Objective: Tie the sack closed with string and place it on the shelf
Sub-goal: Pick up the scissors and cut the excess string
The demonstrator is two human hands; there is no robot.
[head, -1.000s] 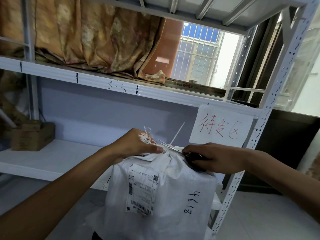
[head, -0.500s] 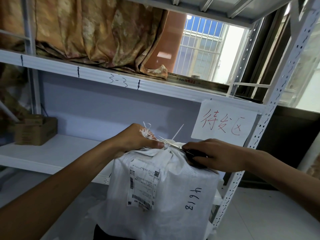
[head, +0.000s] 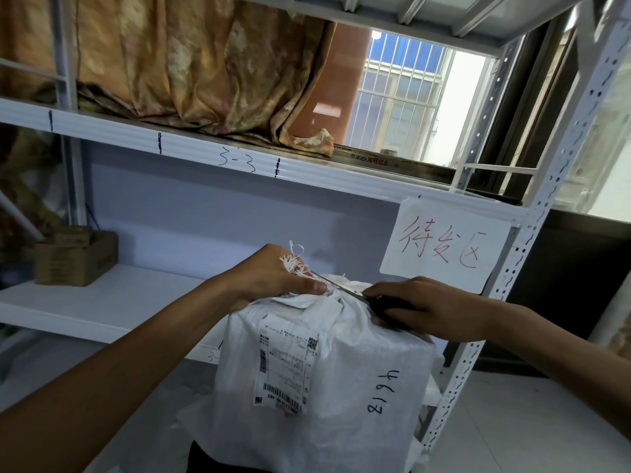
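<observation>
Sack (head: 392, 356): left hand (head: 273, 278) grips neck, right hand (head: 430, 308) holds scissors (head: 338, 286).

The left arm (head: 136, 363) reaches in from the left of the sack (head: 341, 387) and the right arm (head: 553, 346) from its right, both bare, meeting at its top. The left grip (head: 273, 281) is curled round the sack's gathered neck, thumb flat along its near side. The right grip (head: 430, 310), just right of that neck, curls knuckles-up round the black handle of scissors (head: 341, 285).
</observation>
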